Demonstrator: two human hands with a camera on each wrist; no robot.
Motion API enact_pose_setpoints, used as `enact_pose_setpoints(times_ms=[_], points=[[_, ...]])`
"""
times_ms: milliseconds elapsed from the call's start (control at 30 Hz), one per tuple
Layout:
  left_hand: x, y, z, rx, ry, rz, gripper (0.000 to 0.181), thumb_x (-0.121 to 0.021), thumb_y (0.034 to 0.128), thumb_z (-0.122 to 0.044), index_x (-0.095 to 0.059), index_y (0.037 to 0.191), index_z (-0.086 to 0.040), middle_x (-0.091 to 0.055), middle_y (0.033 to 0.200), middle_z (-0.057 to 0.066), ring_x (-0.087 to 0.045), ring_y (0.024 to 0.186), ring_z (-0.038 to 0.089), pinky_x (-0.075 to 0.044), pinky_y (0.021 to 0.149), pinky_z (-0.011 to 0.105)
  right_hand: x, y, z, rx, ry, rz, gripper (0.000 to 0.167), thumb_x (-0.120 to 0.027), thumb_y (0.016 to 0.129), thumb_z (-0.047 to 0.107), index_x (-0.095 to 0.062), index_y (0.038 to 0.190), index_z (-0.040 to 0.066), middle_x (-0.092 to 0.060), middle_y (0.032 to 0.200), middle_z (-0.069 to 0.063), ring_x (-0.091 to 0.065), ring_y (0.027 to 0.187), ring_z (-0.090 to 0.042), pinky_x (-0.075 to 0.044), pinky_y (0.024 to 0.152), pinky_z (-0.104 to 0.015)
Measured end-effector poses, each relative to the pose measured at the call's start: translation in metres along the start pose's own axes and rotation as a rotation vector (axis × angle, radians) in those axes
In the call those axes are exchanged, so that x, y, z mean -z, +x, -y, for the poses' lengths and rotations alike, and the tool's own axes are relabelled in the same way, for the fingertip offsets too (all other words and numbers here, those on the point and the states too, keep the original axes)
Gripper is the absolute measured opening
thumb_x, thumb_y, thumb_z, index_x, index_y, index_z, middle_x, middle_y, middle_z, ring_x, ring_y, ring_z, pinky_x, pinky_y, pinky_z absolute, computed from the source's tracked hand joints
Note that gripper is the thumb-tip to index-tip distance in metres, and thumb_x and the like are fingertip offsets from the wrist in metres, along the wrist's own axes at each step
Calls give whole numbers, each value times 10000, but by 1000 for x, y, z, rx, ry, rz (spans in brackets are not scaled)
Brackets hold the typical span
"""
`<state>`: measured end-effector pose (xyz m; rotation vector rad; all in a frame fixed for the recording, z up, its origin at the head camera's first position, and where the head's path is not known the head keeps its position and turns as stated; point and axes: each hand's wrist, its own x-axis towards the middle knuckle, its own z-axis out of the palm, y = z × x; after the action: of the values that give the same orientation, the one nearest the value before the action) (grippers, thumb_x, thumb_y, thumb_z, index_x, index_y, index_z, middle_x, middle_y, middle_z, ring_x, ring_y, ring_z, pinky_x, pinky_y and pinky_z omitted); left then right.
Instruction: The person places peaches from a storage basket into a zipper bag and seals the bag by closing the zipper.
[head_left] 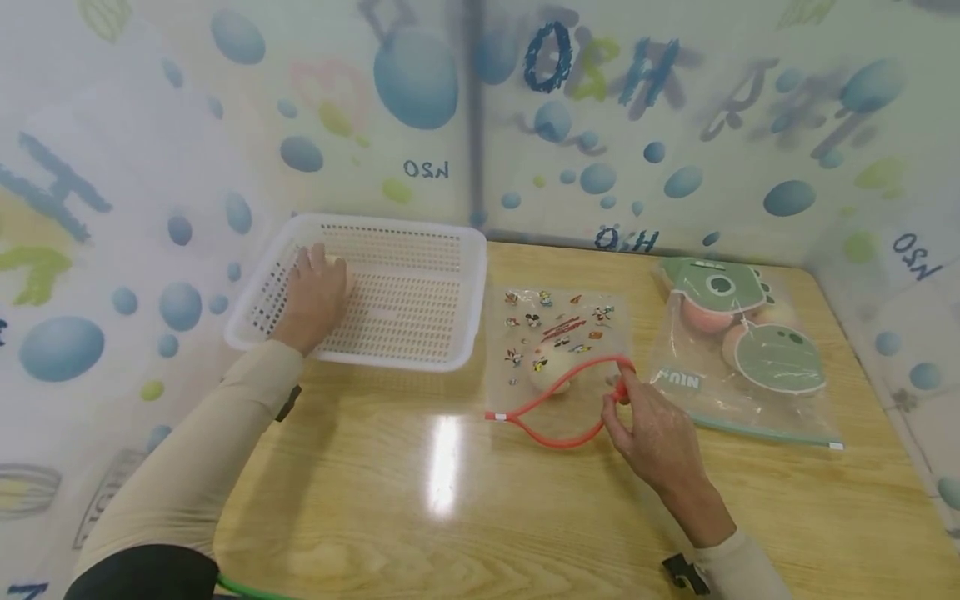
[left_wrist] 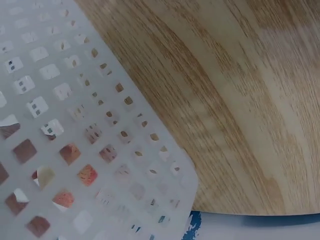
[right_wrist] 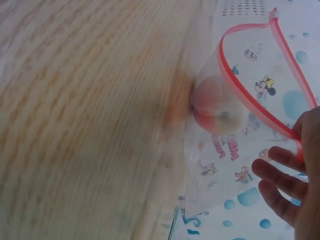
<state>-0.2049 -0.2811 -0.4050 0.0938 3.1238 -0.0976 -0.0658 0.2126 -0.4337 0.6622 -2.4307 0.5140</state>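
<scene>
My left hand (head_left: 315, 300) reaches into a white plastic basket (head_left: 468, 333), its fingers curled over a pale apple (head_left: 341, 265) that is mostly hidden. Through the basket's holes in the left wrist view, red patches of the apple (left_wrist: 87, 175) show. With thumb and forefinger my right hand (head_left: 660, 433) pinches the red rim of a clear zip bag (head_left: 517, 383) printed with cartoon figures. The bag's mouth gapes. One red and yellow apple (right_wrist: 217, 105) lies inside it; the other right fingers (right_wrist: 282, 175) are spread apart.
At the right lies a clear bag (head_left: 720, 408) with green prints and a blue-green zip, holding several reddish fruits (head_left: 705, 317). Patterned walls (head_left: 555, 183) enclose the wooden table (head_left: 375, 500) at the back and sides.
</scene>
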Motion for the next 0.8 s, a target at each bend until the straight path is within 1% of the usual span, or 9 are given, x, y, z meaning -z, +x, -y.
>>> enact_pose_setpoints(times_ms=[33, 100, 167, 267, 367, 400, 500, 667, 800], points=[[-1, 0, 1, 8, -27, 14, 352, -507, 1001, -52, -412, 1285, 132, -368, 1283, 407, -434, 1179, 583, -451, 935, 679, 0, 0, 0, 0, 3, -2, 479, -469, 974, 327, -597, 1203, -74, -630, 774, -117, -540, 533, -214, -424, 376, -369], [-2, 0, 3, 16, -61, 41, 469, -541, 989, -51, -348, 1381, 120, -372, 1289, 401, -466, 1152, 576, -477, 905, 664, 0, -1, 0, -6, 4, 3, 479, -471, 977, 337, -596, 1208, -64, -638, 783, -117, -546, 540, -212, -435, 382, -377], [-4, -1, 5, 14, -75, 46, 514, -533, 996, -53, -304, 1425, 115, -397, 1244, 381, -505, 1056, 544, -509, 828, 637, 0, -1, 0, -10, 5, 7, 480, -474, 977, 345, -596, 1212, -56, -645, 791, -116, -565, 553, -217, -450, 390, -387], [-5, -1, 8, 11, -65, 29, 579, -583, 970, -57, -307, 1451, 110, -407, 1232, 370, -508, 1036, 532, -513, 805, 624, 0, -2, -1, -14, 7, 14, 480, -475, 978, 350, -590, 1213, -53, -650, 799, -117, -586, 563, -228, -464, 396, -391], [-5, -2, 9, 13, -60, 3, 548, -596, 970, -74, -361, 1435, 96, -428, 1201, 355, -517, 1008, 525, -517, 775, 618, 1, -3, -1, -14, 6, 16, 481, -472, 978, 350, -590, 1212, -53, -649, 800, -117, -591, 562, -233, -465, 395, -394], [-5, -2, 9, 12, -58, -4, 530, -605, 965, -78, -383, 1415, 93, -439, 1163, 340, -525, 980, 512, -520, 755, 606, 1, -3, -1, -14, 5, 17, 479, -470, 980, 350, -589, 1211, -53, -648, 799, -118, -582, 557, -229, -460, 392, -390], [-4, -3, 9, 9, -62, 0, 524, -611, 969, -96, -394, 1412, 84, -444, 1155, 333, -523, 986, 515, -510, 775, 618, 2, -2, 0, -10, -1, 23, 467, -474, 978, 337, -592, 1201, -56, -647, 791, -123, -561, 547, -216, -449, 389, -376], [-1, -5, 9, -5, -97, 19, 527, -615, 991, -174, -413, 1415, 63, -447, 1165, 325, -505, 1020, 529, -466, 839, 672, 2, -2, 0, -5, 1, 38, 429, -491, 972, 311, -601, 1161, -58, -645, 772, -126, -520, 531, -187, -426, 388, -336], [2, -7, 8, -52, -88, 18, 601, -722, 912, -183, -454, 1397, 49, -469, 1183, 308, -509, 1047, 511, -435, 889, 683, 3, -2, 0, -5, 0, 35, 437, -483, 977, 326, -601, 1158, -54, -645, 772, -119, -542, 528, -196, -430, 381, -345]])
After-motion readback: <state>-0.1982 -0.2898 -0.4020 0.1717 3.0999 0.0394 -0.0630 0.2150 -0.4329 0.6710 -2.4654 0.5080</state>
